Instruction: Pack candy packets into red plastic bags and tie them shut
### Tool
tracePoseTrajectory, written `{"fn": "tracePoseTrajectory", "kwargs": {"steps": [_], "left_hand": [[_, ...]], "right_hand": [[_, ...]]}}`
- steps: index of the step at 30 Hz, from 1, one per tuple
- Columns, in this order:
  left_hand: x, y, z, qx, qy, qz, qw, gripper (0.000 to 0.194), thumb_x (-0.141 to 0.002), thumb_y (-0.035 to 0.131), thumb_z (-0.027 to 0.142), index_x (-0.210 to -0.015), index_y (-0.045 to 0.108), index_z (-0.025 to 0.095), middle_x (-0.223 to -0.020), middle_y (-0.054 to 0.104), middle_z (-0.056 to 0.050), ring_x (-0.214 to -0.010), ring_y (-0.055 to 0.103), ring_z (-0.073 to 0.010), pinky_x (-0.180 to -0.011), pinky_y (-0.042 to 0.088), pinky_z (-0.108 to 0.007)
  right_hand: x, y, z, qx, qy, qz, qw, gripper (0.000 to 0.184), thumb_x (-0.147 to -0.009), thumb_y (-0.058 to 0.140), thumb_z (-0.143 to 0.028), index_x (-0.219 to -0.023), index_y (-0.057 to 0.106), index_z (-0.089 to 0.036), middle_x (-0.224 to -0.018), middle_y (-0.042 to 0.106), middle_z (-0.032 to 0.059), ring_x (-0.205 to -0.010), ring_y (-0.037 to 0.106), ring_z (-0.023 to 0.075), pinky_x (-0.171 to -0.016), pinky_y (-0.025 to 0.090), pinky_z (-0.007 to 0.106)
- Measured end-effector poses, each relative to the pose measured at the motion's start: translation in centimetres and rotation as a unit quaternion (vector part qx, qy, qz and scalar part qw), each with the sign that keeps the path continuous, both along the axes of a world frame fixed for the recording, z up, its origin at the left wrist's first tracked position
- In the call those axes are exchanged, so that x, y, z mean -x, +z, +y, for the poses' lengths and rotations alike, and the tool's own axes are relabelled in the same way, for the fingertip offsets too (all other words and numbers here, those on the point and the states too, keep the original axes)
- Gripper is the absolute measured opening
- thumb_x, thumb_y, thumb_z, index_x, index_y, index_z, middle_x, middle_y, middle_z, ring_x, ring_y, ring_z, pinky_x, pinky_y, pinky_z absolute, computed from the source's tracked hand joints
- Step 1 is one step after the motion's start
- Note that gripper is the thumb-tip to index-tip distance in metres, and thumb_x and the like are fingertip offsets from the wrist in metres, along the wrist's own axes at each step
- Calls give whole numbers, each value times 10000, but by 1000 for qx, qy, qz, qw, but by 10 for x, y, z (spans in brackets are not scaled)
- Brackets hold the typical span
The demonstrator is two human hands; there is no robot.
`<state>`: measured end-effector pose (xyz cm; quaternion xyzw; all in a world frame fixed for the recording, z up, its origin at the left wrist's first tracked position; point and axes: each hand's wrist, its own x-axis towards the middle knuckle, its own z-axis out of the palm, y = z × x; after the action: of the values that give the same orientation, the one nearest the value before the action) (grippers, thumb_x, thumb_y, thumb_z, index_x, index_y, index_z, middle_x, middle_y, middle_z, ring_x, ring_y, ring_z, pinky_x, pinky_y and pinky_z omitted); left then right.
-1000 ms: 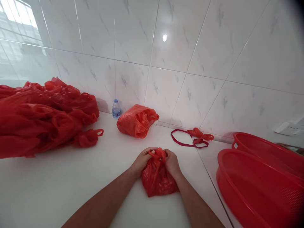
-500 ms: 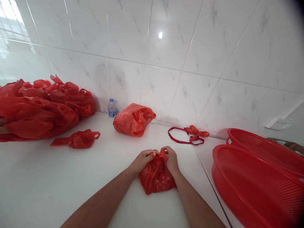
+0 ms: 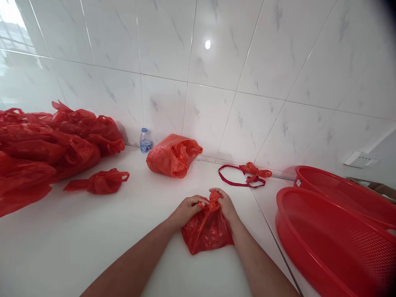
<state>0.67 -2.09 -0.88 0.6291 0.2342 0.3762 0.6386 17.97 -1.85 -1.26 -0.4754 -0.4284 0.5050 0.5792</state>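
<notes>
A thin red plastic bag (image 3: 208,237) rests on the white table in front of me, with several small pale pieces showing through its side. My left hand (image 3: 189,210) pinches the gathered neck of this bag from the left. On the other side, my right hand (image 3: 225,206) grips the twisted top, its fingers closed around the plastic. The bag's mouth is bunched between both hands, and whether it is knotted I cannot tell.
A heap of red plastic bags (image 3: 77,140) lies at the left, with a smaller red bag (image 3: 105,181) before it. By the tiled wall are a water bottle (image 3: 145,141), an orange-red bag (image 3: 173,156) and a dark red strap (image 3: 232,184). Red baskets (image 3: 297,231) stand at right.
My right hand has pulled the bag's twisted top slightly up and right, so the neck is tighter. At the far left, part of the bag heap has shifted forward and a person's hand has left view.
</notes>
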Motion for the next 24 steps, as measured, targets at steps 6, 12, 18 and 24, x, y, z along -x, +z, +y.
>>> {"fn": "tracePoseTrajectory", "kwargs": {"steps": [6,12,18,24], "left_hand": [[-3,-2,-4,-71,14,53,996,206,-817,590,378,-895,733,251,-1171,560,-70,-1047,551,-220,-929,430,-349],[-4,0,-7,-63,9,28,998,200,-817,586,353,-879,736,237,-1119,619,-74,-1005,576,-231,-898,437,-341],[-3,4,-8,-45,19,-6,999,240,-829,566,388,-882,733,223,-1154,625,-72,-1031,576,-236,-934,416,-351],[-1,2,-4,-44,52,-7,998,235,-824,574,389,-896,731,229,-1167,619,-70,-1033,573,-235,-932,413,-350]], "right_hand": [[-2,-2,1,9,29,43,999,350,-531,620,-185,-879,590,-199,-671,609,-30,-548,499,99,-541,395,234],[-1,-2,2,11,41,25,999,202,-554,637,-217,-726,536,-193,-594,568,-55,-499,446,80,-501,350,214],[0,3,-1,11,48,14,999,332,-547,590,-204,-877,621,-186,-599,560,-55,-497,440,76,-511,356,214],[1,11,-12,49,76,82,992,296,-566,635,-211,-859,607,-184,-658,616,-19,-563,544,121,-581,431,253]]}}
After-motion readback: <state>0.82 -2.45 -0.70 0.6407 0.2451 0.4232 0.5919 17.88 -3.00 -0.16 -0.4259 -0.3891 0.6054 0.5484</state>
